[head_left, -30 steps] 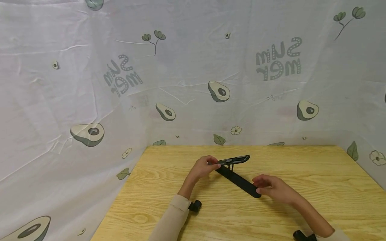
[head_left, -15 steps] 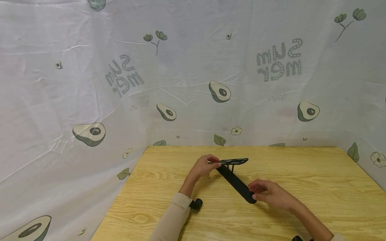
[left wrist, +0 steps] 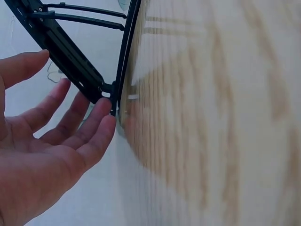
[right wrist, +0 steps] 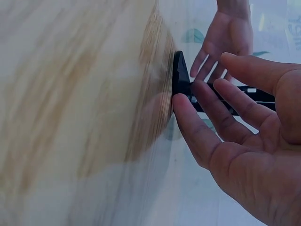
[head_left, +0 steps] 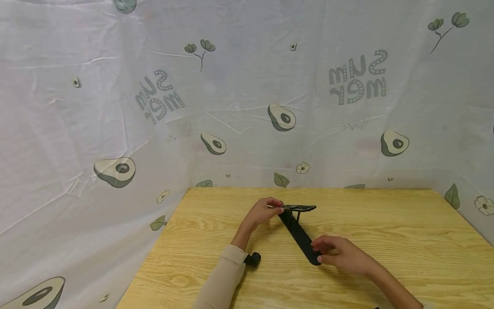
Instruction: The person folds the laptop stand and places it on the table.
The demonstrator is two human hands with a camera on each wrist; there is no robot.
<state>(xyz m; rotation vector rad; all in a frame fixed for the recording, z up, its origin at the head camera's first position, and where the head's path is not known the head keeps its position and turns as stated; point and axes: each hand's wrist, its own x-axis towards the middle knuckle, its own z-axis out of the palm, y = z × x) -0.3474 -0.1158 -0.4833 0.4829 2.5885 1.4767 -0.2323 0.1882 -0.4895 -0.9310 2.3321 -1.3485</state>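
Observation:
A black folding stand (head_left: pixel 299 234) rests on the wooden table, its long flat base running from the back left toward the front right. A slotted upper arm (head_left: pixel 302 208) is raised off the base on two thin struts. At the hinge end my left hand (head_left: pixel 263 212) holds the stand, thumb in front and fingers behind; in the left wrist view its fingertips touch the hinge (left wrist: pixel 107 89). My right hand (head_left: pixel 345 255) is at the base's near end, fingertips touching it. In the right wrist view its thumb (right wrist: pixel 244 68) stands away from the stand.
The light wood table (head_left: pixel 366 223) reaches back to a pale curtain (head_left: pixel 243 94) printed with avocados and mirrored lettering. A black wrist device (head_left: pixel 253 259) sits by the left cuff, close to the tabletop.
The stand's near end has swung left and toward the front, with my right hand following it. The raised arm has turned slightly and looks flatter. My left hand has stayed at the hinge end.

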